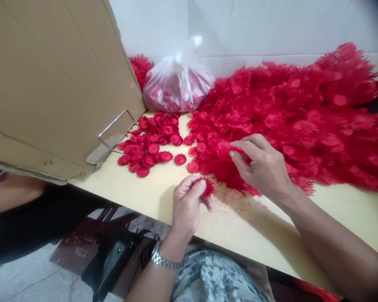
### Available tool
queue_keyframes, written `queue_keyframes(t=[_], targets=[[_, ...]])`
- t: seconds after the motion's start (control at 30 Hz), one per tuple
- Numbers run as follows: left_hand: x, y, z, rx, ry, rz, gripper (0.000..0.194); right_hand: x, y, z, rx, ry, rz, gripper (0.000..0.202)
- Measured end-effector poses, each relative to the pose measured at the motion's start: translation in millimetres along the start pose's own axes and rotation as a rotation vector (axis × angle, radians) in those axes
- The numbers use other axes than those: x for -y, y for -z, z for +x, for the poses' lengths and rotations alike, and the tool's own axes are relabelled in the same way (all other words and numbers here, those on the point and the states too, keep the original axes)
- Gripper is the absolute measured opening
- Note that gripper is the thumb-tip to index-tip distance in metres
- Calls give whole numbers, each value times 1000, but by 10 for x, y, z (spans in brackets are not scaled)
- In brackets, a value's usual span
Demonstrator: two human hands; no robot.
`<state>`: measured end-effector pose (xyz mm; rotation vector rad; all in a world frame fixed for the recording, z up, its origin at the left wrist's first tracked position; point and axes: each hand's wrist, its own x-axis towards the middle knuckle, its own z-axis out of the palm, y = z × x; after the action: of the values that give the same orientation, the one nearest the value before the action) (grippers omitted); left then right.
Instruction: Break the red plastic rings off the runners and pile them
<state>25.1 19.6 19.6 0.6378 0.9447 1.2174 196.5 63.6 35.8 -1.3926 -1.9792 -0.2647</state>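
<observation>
My left hand [187, 203] is closed on a red toothed disc [208, 188], its thumb on top, just above the table near the front edge. To the right, my right hand [261, 163] hovers at the edge of a large heap of red petalled pieces [290, 113]. Its thumb and index finger come close together, with red behind and between them; whether they hold a piece is too unclear to tell. Left of the heap lies a smaller pile of dark red toothed discs [153, 149], with a single disc [180, 159] beside it.
A large cardboard box [56, 84] stands at the left, a bent metal wire [113, 126] by its corner. A tied plastic bag [179, 86] of red pieces sits against the wall. Red crumbs dot the table [239, 230]. Another person's arm [15, 193] shows at far left.
</observation>
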Motion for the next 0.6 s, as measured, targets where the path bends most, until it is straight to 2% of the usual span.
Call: queue_keyframes(t=[0.23, 0.3, 0.4, 0.47, 0.53, 0.6], targets=[[4, 10, -11, -87, -21, 102, 32, 209, 107, 46, -11, 92, 301, 12], [6, 3, -13, -91, -24, 148, 35, 286, 121, 32, 70, 71, 445, 11], [3, -19, -18, -70, -17, 169, 39, 378, 103, -13, 317, 40, 695, 12], [0, -31, -25, -52, -13, 155, 41, 406, 82, -33, 427, 22, 785, 13], [1, -28, -29, -28, -1, 135, 43, 397, 74, -33, 423, -11, 791, 15], [5, -12, -29, -6, 31, 115, 43, 343, 83, -11, 300, -77, 708, 16]])
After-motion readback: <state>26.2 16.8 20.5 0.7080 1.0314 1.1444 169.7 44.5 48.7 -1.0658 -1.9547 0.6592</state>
